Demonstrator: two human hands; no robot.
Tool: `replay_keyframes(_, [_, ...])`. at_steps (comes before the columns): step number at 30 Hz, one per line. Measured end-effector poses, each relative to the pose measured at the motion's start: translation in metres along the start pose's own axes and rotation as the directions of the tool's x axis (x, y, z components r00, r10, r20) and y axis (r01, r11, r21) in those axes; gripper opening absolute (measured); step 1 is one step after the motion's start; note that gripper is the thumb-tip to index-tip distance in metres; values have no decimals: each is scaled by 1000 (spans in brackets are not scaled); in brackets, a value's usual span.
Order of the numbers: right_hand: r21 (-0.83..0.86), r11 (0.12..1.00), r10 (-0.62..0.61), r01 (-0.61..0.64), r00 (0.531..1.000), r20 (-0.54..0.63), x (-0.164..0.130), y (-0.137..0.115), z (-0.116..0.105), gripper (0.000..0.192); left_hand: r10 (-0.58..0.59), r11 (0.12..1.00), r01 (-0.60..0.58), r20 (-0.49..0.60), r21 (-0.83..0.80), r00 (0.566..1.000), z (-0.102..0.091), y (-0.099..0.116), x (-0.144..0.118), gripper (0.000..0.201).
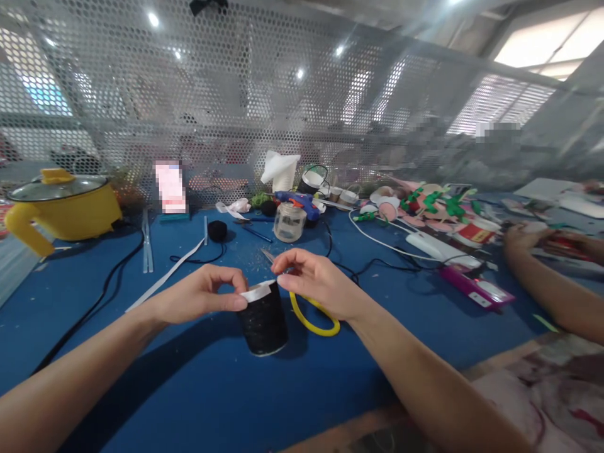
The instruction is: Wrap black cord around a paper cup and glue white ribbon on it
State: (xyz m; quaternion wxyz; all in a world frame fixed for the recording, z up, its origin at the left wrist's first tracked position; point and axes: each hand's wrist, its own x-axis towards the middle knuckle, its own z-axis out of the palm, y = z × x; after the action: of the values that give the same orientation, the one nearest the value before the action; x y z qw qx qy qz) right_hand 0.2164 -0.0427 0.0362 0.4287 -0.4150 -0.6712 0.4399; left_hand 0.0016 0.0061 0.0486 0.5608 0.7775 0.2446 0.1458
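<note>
Head view: a blue table (198,384) fronts a perforated metal screen (236,94), with two bare forearms reaching in from the bottom edge.
Yellow pot: a lidded yellow pot (66,207) stands at the far left of the table, well apart from the hands.
Black spool: a black spool (263,319) stands upright on the table near its front middle, dark and finely textured, its shape a short cylinder.
White strip: a short white strip (257,292) lies across the spool's top rim, spanning the gap between the two hands.
Yellow ring: a thin yellow ring (314,321) lies flat on the table just right of the spool, partly under the right hand.
Left hand: the left hand (201,294) is closed to a narrow pinch, thumb and forefinger gripping the left end of the white strip at the spool's rim.
Right hand: the right hand (314,280) has its fingertips drawn together in a narrow pinch at the right end of the strip, the other fingers curled loosely.
Position: the spool sits directly between and just below both hands, touching the left fingertips.
Clutter: a glue gun (298,200) and a clear jar (289,222) sit further back, behind the hands.
Neighbour: another person's arm (547,286) lies on the table at the right, well apart.
</note>
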Motion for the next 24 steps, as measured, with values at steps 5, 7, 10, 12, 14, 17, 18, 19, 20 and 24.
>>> replay_keyframes(5, [-112,993,-38,43,998,42,-1,-5,9,15,-12,1000,12,-18,17,1000,2,0,2,15])
replay_keyframes(7, [-149,987,-58,65,997,56,0,-5,11,14,-19,999,19,-14,40,1000,2,0,2,15])
replay_keyframes(10, [-130,990,-37,48,995,88,0,-2,12,16,-22,998,22,-7,66,1000,2,-1,2,15])
replay_keyframes(12, [-75,997,-4,14,992,128,0,0,11,14,-22,997,22,-11,71,1000,2,-1,3,15])
replay_keyframes(14, [-20,1000,19,-17,991,131,0,1,8,12,-15,998,17,-22,62,1000,1,-1,3,16])
replay_keyframes(17, [-26,999,22,-23,1000,-14,0,-2,6,17,10,999,-7,-49,54,999,1,0,3,15])
replay_keyframes(18, [-59,998,24,-28,997,-69,-1,-4,5,14,20,998,-16,-67,66,998,2,0,3,15])
replay_keyframes(19, [-97,994,31,-41,994,-106,-1,-6,5,11,33,996,-24,-92,87,995,3,0,3,15])
replay_keyframes(20, [-133,989,41,-57,992,-121,-2,-8,6,10,46,993,-32,-122,117,991,4,0,3,15])
replay_keyframes(24, [-189,978,67,-88,991,-114,-3,-9,10,9,113,967,-56,-222,248,969,10,-1,4,13])
